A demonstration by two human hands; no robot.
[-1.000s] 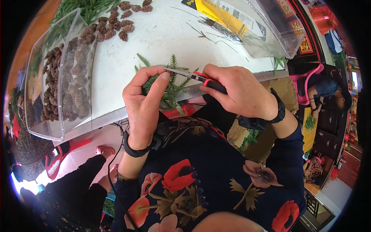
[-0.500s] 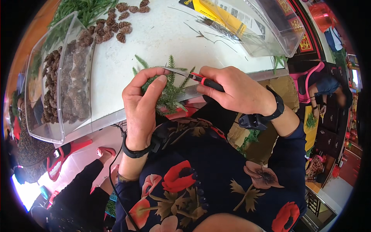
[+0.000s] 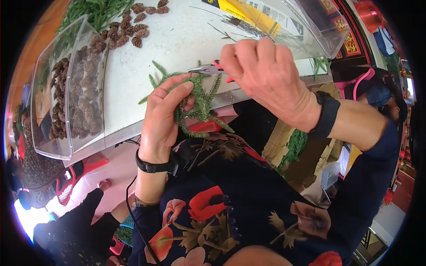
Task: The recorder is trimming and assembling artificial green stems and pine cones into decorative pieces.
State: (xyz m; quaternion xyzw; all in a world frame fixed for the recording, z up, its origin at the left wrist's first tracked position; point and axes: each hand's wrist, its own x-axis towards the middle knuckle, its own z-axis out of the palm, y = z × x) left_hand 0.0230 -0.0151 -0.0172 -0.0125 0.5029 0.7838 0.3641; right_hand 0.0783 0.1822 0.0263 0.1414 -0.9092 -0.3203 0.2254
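Sideways, pliers (image 3: 208, 69) nose leftward into green sprig (image 3: 199, 99), both hands gripping.

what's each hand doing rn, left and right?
Left hand: closed around a bunch of green fir-like sprigs.
Right hand: closed on red-handled pliers, tips at the sprigs.

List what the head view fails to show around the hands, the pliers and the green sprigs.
- Pliers: the handles are hidden inside the right hand.
- Green sprigs: the stems, and any pinecone among them, are covered by the left hand fingers.
- Clear bin: its cloudy wall blurs the pinecones inside.
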